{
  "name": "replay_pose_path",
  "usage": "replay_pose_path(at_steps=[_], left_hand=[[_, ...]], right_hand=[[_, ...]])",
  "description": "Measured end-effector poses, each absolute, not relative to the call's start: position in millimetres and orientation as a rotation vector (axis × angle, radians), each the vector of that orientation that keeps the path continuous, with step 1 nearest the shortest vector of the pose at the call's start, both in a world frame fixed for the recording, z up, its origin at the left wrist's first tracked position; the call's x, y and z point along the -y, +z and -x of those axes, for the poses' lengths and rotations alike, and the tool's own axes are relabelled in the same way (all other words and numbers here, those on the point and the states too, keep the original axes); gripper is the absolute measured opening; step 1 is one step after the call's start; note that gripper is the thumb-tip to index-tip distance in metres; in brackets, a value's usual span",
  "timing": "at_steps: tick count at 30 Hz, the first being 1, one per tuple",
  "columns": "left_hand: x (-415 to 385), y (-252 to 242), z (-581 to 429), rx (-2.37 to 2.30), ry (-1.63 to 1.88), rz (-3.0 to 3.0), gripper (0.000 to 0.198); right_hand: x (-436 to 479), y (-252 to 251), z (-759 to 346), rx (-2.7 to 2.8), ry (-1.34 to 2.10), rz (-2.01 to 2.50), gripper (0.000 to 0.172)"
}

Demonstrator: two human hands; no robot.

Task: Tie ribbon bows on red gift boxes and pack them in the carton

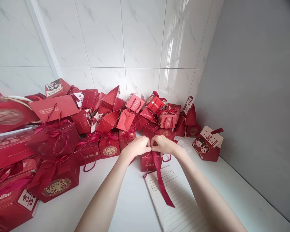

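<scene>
A small red gift box (pixel 147 162) with twisted cord handles stands in front of me at the top end of an open notebook. Over its top, my left hand (pixel 139 145) and my right hand (pixel 163 144) meet with fingertips pinched together on a dark red ribbon (pixel 161 185). One long tail of that ribbon hangs down the box front and lies across the notebook page (pixel 176 206). The fingers hide the part of the ribbon between them. Just left of my left hand sits another red box (pixel 110 146) with a gold round print and a bow.
Many red gift boxes (pixel 55 172) and bags are heaped along the tiled wall (pixel 106 38) and down the left side. A box with a cartoon couple (pixel 207 143) stands at right near the grey panel (pixel 251 96). All rest on a white tabletop (pixel 125 199).
</scene>
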State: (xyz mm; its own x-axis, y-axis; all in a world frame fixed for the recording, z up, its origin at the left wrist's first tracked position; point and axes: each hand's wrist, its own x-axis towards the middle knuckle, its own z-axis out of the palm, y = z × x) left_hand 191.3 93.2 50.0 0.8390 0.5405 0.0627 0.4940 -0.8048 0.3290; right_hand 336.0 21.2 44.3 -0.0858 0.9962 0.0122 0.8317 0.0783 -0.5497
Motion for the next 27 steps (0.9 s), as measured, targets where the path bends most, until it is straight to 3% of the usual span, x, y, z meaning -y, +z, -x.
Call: replay_pose_path(at_steps=[27], left_hand=[[-87.4, 48.2, -187.4, -0.836, 0.191, -2.812, 0.023]], right_hand=[[-28.0, 21.7, -345.3, 1.819, 0.897, 1.66, 0.011]])
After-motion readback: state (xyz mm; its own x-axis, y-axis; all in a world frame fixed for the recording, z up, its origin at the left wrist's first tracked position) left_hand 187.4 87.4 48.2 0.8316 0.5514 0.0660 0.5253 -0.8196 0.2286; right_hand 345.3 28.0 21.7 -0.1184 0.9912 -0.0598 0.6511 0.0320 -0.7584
